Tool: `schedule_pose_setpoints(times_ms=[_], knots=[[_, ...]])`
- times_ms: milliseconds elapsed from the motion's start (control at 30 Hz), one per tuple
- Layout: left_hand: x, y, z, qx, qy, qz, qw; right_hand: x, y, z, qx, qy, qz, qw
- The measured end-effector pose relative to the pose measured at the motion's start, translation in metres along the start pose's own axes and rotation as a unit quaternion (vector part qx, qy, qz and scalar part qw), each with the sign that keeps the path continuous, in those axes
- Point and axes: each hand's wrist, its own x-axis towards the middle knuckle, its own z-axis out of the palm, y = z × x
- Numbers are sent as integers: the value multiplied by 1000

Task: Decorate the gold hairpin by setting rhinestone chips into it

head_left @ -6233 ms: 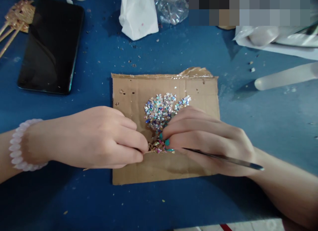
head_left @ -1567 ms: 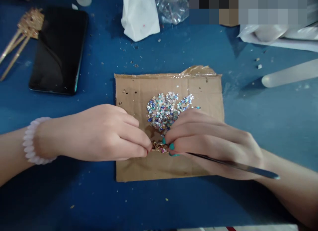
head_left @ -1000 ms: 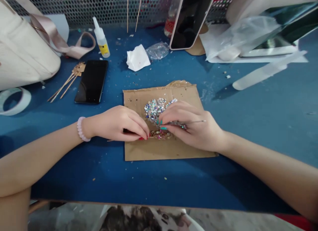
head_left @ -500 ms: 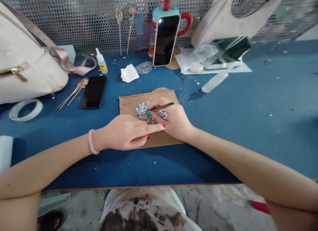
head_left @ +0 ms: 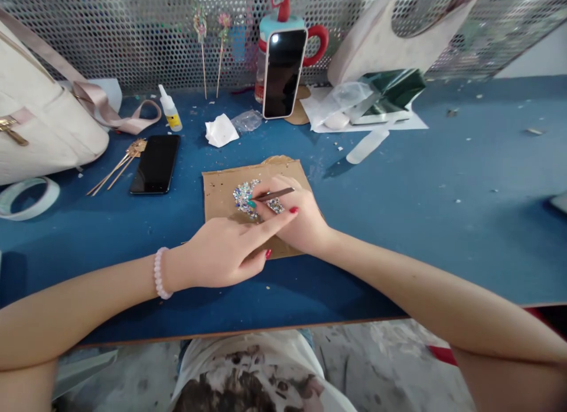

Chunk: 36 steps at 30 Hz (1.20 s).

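Observation:
Dark slim tweezers (head_left: 277,194) are gripped in my right hand (head_left: 305,220), which rests over a sheet of brown cardboard (head_left: 217,205). Their tip points left, by the teal-nailed fingers, at a pile of small glittering rhinestones (head_left: 243,198). Part of that pile is hidden under the hand. My left hand (head_left: 225,249) lies in front, index finger stretched across the right hand and seeming to touch its back. Its red-nailed thumb is held apart, and nothing shows in its fingers. A pale bead bracelet (head_left: 160,273) circles the left wrist.
A black phone (head_left: 156,164), gold hair sticks (head_left: 117,167), a tape roll (head_left: 31,198) and a glue bottle (head_left: 170,110) are on the left. Behind the cardboard are crumpled white paper (head_left: 221,130) and an upright phone (head_left: 284,75) against a cup. Plastic packets (head_left: 390,96) lie at back right.
The left hand has come slightly nearer me. Its index finger now slants farther up across the right hand, with the thumb more apart. The right hand keeps the tweezers; the whole view has shifted a little.

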Motion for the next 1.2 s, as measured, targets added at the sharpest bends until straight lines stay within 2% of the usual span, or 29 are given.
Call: schedule_pose_setpoints(times_ms=[233,367,433,567,700,767,867,1000,1100,1200], knots=[[-1,8,0,9,-7,46,999,-2,3,8,-40,2,-47,998],[-1,10,-1,-45,-6,-9,999,-2,3,8,-51,7,-64,997],[0,10,-1,-51,-20,-15,998,-1,2,7,-56,10,-65,996],[0,10,0,-46,-37,45,997,-1,1,6,-59,8,-71,996],[-4,10,-4,-42,-21,106,993,-3,0,2,-48,-3,-71,996],[-6,8,-8,-33,8,115,993,-3,1,-1,-42,-10,-69,997],[-8,0,-13,-21,66,99,993,-4,6,-6,-37,-20,-65,997],[-10,-22,-15,-5,83,69,994,-5,12,-10,-33,-26,-57,997],[-10,-39,-13,3,75,42,996,-6,14,-13,-30,-27,-54,998],[-11,-52,-12,-2,23,50,998,-8,15,-16,-28,-27,-50,998]])
